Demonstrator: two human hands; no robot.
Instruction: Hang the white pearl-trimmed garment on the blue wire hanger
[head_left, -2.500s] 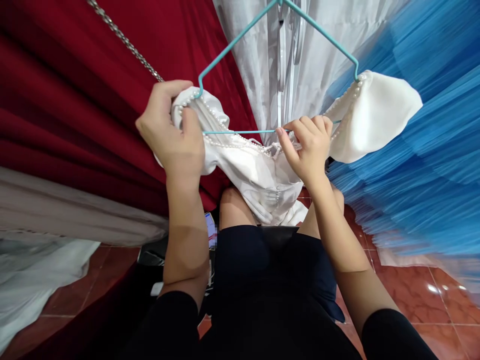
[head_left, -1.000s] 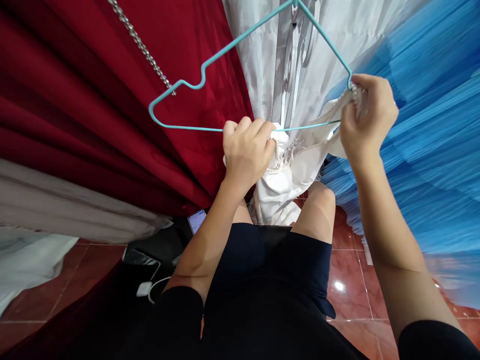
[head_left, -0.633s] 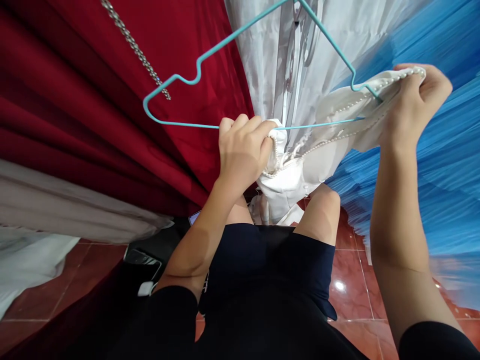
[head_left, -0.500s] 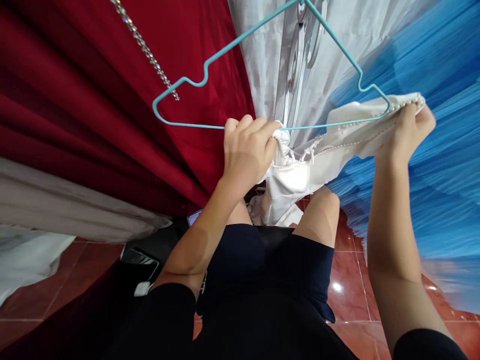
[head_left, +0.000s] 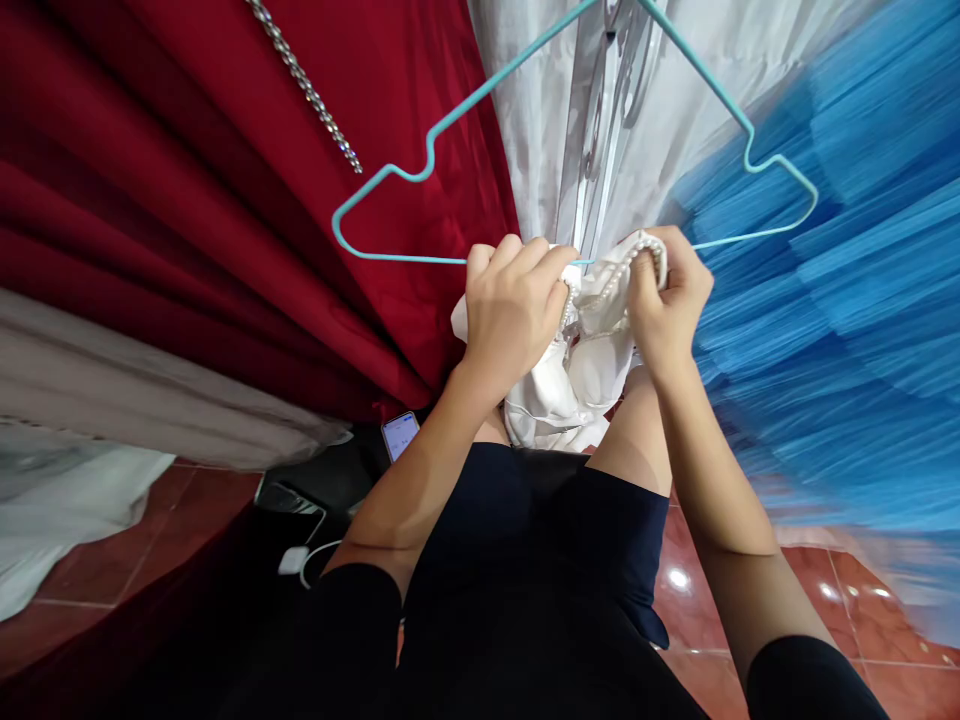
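Note:
A white garment (head_left: 551,385) trimmed with pearl beads hangs bunched between my hands, its lower part above my knees. My left hand (head_left: 514,295) is closed around the bottom bar of a light-blue wire hanger (head_left: 405,259) and some of the white cloth; its fingertips are partly hidden. My right hand (head_left: 671,290) pinches a beaded edge of the same garment, thumb in front, close to the bar. The bar passes behind or under the right hand's cloth and shows again on the far side.
Red drapery (head_left: 225,200) with a rhinestone strand (head_left: 315,100) hangs at the left. Layered blue tulle (head_left: 847,280) fills the right, white fabric (head_left: 532,110) the back. A lit phone (head_left: 399,434) and a white charger (head_left: 292,560) lie by my left arm. The floor (head_left: 720,590) is red tile.
My right hand has come leftward from beyond the hanger's right end to near my left hand, bringing the beaded edge along. The cloth has left the hanger's right corner and bunches in the middle.

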